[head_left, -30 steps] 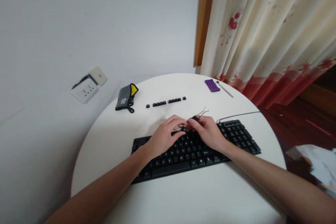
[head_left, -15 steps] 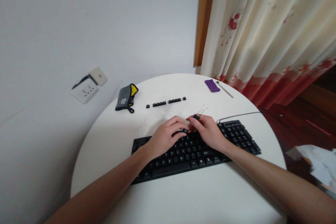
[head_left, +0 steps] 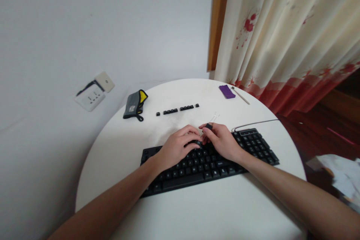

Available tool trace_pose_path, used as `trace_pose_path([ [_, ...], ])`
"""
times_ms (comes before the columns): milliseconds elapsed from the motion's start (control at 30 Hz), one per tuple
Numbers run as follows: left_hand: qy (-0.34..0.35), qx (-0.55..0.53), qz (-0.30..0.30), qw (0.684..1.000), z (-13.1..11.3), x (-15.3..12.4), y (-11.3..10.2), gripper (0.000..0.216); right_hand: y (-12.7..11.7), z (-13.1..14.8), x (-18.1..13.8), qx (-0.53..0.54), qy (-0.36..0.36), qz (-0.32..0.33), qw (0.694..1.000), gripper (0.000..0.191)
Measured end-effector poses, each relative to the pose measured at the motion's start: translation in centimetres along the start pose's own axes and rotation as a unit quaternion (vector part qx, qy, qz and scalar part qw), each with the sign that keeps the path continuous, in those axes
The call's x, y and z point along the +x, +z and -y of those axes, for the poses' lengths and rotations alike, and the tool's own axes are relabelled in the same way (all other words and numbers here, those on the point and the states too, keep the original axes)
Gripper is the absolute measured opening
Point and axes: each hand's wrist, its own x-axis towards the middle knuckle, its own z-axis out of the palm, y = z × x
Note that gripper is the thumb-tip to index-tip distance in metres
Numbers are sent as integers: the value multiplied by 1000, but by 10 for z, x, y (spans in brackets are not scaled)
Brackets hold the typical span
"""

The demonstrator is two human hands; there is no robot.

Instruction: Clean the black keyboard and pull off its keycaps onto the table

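A black keyboard (head_left: 194, 172) lies on the round white table, with both hands over its upper rows. My right hand (head_left: 221, 138) is closed round the black handle of a wire keycap puller (head_left: 208, 126); its thin wire prongs stick up and away from me. My left hand (head_left: 180, 142) pinches a small black keycap (head_left: 198, 143) just above the keys, close to the right fingertips. Part of that keycap is hidden by the fingers. Beyond the hands, several loose black keycaps (head_left: 170, 111) stand in a spaced row on the table.
A folded grey and yellow cloth (head_left: 132, 105) lies at the table's left edge. Toward the back right are a purple cloth (head_left: 227, 91) and a thin brush (head_left: 240, 96). The keyboard cable (head_left: 255, 123) runs off the right edge. A wall and curtain (head_left: 270, 37) stand behind.
My left fingers and the keycap have dipped slightly. The keycap puller in my right hand has shifted a little to the left. The loose keycaps have stayed in place.
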Motion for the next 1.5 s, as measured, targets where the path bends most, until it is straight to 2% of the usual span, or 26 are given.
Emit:
trace_pose_path([
  [367,-12,-43,-16,999,-3,1,-3,13,-3,12,-4,11,-8,18,1000,31],
  [567,-5,-10,-27,1000,-3,0,-2,13,-3,13,-5,-5,-14,18,1000,29],
  [700,20,27,-25,999,-2,0,-1,13,1,6,-3,5,8,6,1000,28],
  [833,3,33,-53,998,-3,1,-1,12,2,4,-1,-1,26,-9,1000,27],
  [967,-12,14,-69,997,-1,1,-2,7,-3,10,-1,-90,-29,-74,993,27],
  [1033,-16,17,-78,997,-1,1,-2,10,-7,13,-1,-102,-63,-82,989,25],
  [1233,-39,32,-113,992,-3,2,-4,18,-8,14,-4,-101,-99,-30,989,16],
  [1500,-25,16,-128,991,-1,2,-4,16,-3,17,-8,-140,-110,34,983,12],
])
